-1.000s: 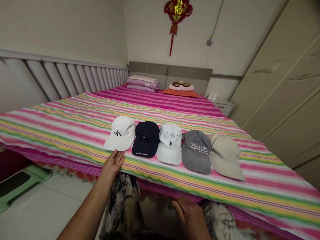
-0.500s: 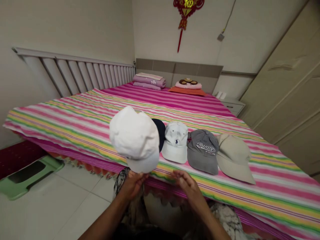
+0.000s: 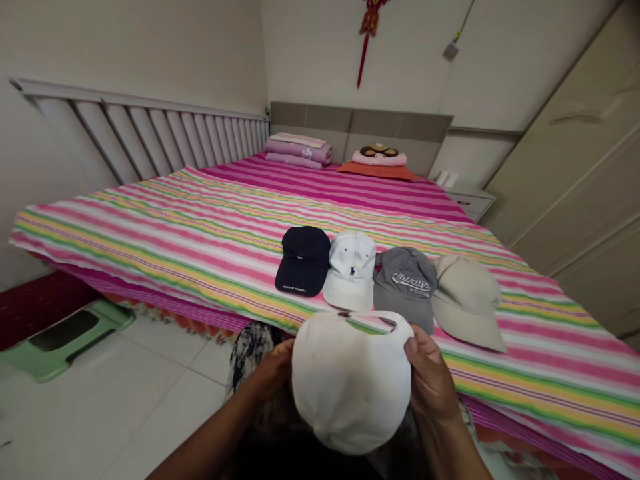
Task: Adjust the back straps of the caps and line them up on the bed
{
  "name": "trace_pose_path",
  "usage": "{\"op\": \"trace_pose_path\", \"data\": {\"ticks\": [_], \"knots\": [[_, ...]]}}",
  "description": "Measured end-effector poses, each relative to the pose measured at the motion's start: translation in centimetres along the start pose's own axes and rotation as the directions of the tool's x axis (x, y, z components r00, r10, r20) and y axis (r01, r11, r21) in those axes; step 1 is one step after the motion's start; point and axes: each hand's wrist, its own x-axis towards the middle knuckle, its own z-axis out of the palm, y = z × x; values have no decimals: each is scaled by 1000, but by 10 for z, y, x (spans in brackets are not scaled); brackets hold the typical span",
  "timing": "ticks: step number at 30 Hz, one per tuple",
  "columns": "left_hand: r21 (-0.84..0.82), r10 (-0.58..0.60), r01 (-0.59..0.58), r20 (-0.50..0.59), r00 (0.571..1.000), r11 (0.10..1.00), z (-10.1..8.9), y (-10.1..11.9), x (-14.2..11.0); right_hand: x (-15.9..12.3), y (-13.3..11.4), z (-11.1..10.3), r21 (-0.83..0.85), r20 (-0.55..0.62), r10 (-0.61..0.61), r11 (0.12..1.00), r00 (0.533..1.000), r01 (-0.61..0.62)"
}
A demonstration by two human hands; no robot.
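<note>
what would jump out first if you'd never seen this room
The white baseball cap comes first, held close to the camera at bottom centre between the left hand and right hand. Just beyond it, a navy cap, white cap, grey cap and beige cap sit in a row on the rainbow-striped bedsheet. High on the back wall hangs a red knot ornament.

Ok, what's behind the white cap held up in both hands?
Behind the white cap lie the striped bedsheet and the lower edges of the other white cap and a gray cap. The bed's front edge is covered there, so it cannot be seen.
</note>
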Motion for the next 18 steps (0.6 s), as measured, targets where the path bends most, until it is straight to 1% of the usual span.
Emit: {"op": "trace_pose_path", "data": {"ticks": [2,3,5,7,10,12,14,16,18], "knots": [[-11,10,-9,90,996,1000,9,16,5,-3,4,-9,-20,1,21,1000,1000,-21],[-3,-6,7,134,991,1000,13,23,9,-5,6,-13,-42,4,35,999,999,-35],[26,-60,56,226,972,998,23,34,15,-8,9,-21,-100,-5,46,994,999,-46],[1,-65,67,278,958,998,31,41,21,-11,9,-30,-159,-36,42,986,998,-47],[-76,-21,42,255,967,996,42,48,24,-15,2,-41,-223,-61,82,970,995,-94],[-60,-42,59,247,968,996,49,49,23,-18,-3,-44,-243,-34,122,962,992,-127],[-38,-74,84,224,972,996,57,49,21,-22,-6,-43,-277,23,159,950,987,-146],[-32,-102,109,183,978,994,64,47,19,-25,-8,-38,-347,78,199,924,977,-161],[11,-139,139,155,978,990,70,46,19,-26,-7,-31,-408,99,206,901,974,-149]]}}
